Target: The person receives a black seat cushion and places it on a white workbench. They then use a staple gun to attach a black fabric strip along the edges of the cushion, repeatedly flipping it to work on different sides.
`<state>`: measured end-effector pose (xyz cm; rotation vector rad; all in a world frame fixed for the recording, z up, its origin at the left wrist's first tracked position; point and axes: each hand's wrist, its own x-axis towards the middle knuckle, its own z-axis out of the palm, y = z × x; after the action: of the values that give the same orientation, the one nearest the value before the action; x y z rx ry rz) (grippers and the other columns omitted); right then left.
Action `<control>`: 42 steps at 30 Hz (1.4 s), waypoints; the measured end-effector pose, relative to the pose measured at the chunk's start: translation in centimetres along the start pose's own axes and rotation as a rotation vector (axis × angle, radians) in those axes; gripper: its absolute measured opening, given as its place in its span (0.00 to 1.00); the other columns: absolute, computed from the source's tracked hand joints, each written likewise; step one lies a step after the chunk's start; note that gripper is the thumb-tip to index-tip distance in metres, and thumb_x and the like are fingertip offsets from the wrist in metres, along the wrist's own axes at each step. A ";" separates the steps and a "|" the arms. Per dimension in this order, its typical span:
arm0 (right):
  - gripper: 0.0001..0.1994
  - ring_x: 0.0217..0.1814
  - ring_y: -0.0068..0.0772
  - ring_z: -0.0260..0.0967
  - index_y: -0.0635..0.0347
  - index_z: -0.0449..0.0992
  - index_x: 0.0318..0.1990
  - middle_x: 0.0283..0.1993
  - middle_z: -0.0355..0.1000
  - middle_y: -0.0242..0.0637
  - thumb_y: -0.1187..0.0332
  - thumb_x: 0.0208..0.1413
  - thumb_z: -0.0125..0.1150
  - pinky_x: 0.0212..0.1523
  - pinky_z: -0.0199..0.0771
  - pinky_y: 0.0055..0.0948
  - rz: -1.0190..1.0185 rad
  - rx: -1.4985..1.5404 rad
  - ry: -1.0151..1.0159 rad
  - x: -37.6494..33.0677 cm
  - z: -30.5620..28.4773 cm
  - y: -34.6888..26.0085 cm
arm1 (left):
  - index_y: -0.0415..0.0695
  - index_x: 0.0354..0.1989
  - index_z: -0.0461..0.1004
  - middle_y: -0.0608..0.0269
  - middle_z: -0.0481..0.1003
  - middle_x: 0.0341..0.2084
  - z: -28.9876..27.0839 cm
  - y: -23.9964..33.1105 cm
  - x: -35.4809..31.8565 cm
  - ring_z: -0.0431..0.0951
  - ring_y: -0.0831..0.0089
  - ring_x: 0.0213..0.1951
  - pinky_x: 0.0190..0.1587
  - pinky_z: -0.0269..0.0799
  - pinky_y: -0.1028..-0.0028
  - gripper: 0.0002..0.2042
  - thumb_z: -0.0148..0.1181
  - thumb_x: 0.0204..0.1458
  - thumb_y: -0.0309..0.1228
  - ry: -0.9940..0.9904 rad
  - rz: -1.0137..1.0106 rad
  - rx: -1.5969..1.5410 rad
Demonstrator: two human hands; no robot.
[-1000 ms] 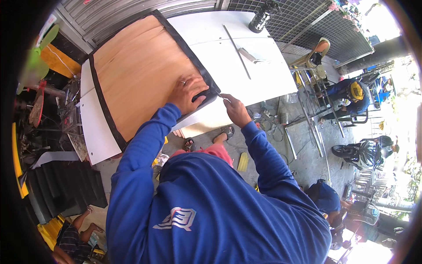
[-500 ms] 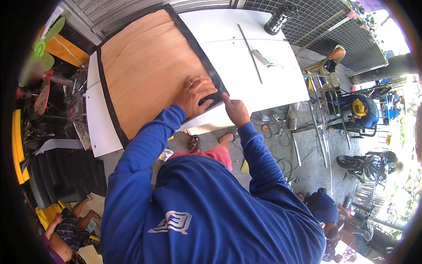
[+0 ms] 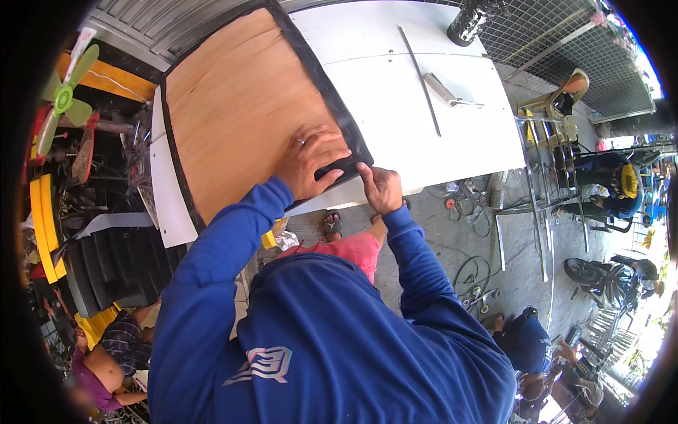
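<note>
A plywood panel (image 3: 240, 99) with black covering material (image 3: 319, 76) folded over its edges lies on the white table. My left hand (image 3: 311, 161) rests on the panel near its near right corner, fingers spread, the fingertips reaching the black edge. At that corner my right hand (image 3: 383, 189) is closed on the black covering, its thumb on top and the other fingers curled below. What those curled fingers touch underneath is hidden.
On the white table (image 3: 487, 106) lie a thin dark strip (image 3: 421, 81) and a silver hand tool (image 3: 446, 92); a dark cylindrical container (image 3: 467, 27) stands at its far edge. A metal frame (image 3: 540, 191) and cables (image 3: 472, 272) are on the right. A green fan (image 3: 65, 99) is at left.
The view has shifted, so the table appears further right. Both hands stay at the panel's corner, and the right thumb now shows against the black edge with the hand turned slightly.
</note>
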<state>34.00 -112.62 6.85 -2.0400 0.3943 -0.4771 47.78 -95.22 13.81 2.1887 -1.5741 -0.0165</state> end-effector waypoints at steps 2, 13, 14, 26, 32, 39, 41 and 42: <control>0.34 0.13 0.30 0.49 0.67 0.65 0.13 0.10 0.53 0.43 0.49 0.68 0.54 0.17 0.53 0.37 0.023 0.096 -0.020 0.1 -0.1 -0.4 | 0.58 0.56 0.78 0.61 0.67 0.61 -0.1 0.1 0.0 0.62 0.56 0.67 0.71 0.50 0.49 0.19 0.63 0.55 0.42 0.005 -0.019 -0.006; 0.27 0.21 0.16 0.44 0.58 0.60 0.19 0.19 0.53 0.22 0.53 0.71 0.49 0.22 0.41 0.27 0.251 0.406 0.000 -2.8 -14.6 -3.7 | 0.60 0.58 0.75 0.62 0.67 0.62 0.5 0.1 -0.4 0.61 0.57 0.67 0.72 0.48 0.50 0.21 0.62 0.55 0.43 0.045 -0.044 0.016; 0.27 0.21 0.16 0.45 0.58 0.59 0.18 0.19 0.54 0.22 0.55 0.72 0.47 0.22 0.42 0.27 0.226 0.173 0.036 -4.3 -15.3 -1.9 | 0.62 0.59 0.75 0.62 0.67 0.62 0.5 0.2 -0.5 0.60 0.57 0.68 0.72 0.48 0.49 0.21 0.62 0.55 0.43 0.043 -0.057 0.001; 0.07 0.35 0.54 0.74 0.64 0.69 0.42 0.32 0.72 0.46 0.70 0.62 0.52 0.33 0.74 0.48 -0.133 -0.558 -0.541 -1.4 -14.5 -1.6 | 0.71 0.62 0.73 0.63 0.56 0.71 0.7 -0.5 -2.1 0.50 0.55 0.73 0.73 0.36 0.40 0.19 0.52 0.62 0.46 -0.057 0.074 0.053; 0.09 0.34 0.46 0.77 0.57 0.81 0.41 0.36 0.79 0.42 0.66 0.63 0.54 0.37 0.76 0.39 -0.098 -0.564 -0.795 6.2 -7.6 -6.5 | 0.75 0.65 0.68 0.67 0.54 0.72 -0.6 -0.6 -4.8 0.48 0.59 0.74 0.73 0.34 0.42 0.20 0.48 0.64 0.50 -0.146 0.119 0.081; 0.10 0.30 0.43 0.77 0.57 0.83 0.41 0.30 0.79 0.42 0.64 0.62 0.58 0.34 0.75 0.37 -0.411 -0.390 -0.967 9.0 -7.0 -6.0 | 0.76 0.65 0.68 0.67 0.53 0.72 -0.3 -0.7 -4.9 0.48 0.60 0.74 0.74 0.34 0.41 0.21 0.49 0.63 0.49 -0.163 0.092 0.044; 0.10 0.29 0.42 0.77 0.57 0.83 0.39 0.30 0.79 0.41 0.64 0.61 0.59 0.33 0.75 0.36 -0.368 -0.445 -1.016 9.6 -7.1 -6.3 | 0.76 0.65 0.68 0.67 0.53 0.72 -0.4 -0.6 -4.9 0.48 0.60 0.74 0.74 0.34 0.42 0.20 0.49 0.63 0.49 -0.159 0.085 0.046; 0.10 0.29 0.41 0.77 0.57 0.84 0.39 0.30 0.79 0.40 0.63 0.60 0.60 0.33 0.74 0.35 -0.341 -0.498 -1.036 9.8 -7.1 -6.5 | 0.76 0.65 0.68 0.68 0.53 0.72 -0.4 -0.6 -4.8 0.47 0.61 0.74 0.74 0.34 0.42 0.20 0.48 0.63 0.50 -0.167 0.083 0.036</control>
<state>39.61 -119.32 17.39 -2.5218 -0.5192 0.5629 46.70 -90.56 12.82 2.1958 -1.7681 -0.1508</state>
